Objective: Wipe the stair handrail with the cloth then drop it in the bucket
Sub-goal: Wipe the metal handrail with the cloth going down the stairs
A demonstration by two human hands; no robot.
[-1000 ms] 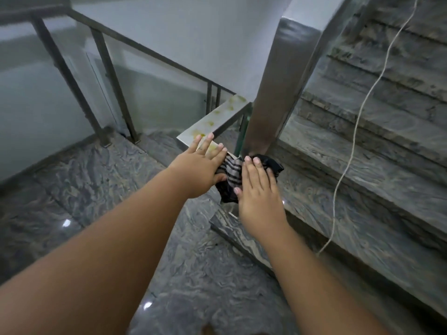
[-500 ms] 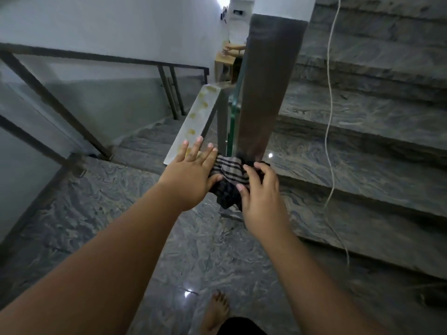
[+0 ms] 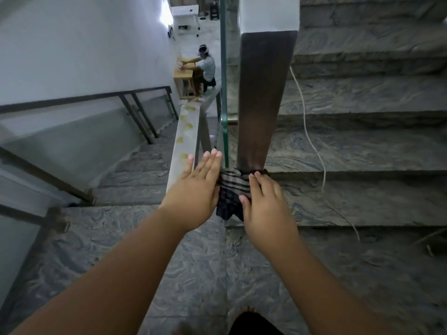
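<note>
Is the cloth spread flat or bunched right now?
Bunched. The cloth is wadded around the handrail's lower end, pressed between the left hand and right hand.

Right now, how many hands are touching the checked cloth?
2. The left hand lies flat against the checked cloth's left side; the right hand presses its right side, at the foot of the dark handrail.

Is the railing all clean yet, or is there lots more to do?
Not yet. Both hands, left hand and right hand, press the striped cloth around the dark handrail's lower end. Whether the rail above is already wiped cannot be told. No bucket is in view, so dropping the cloth remains.
</note>
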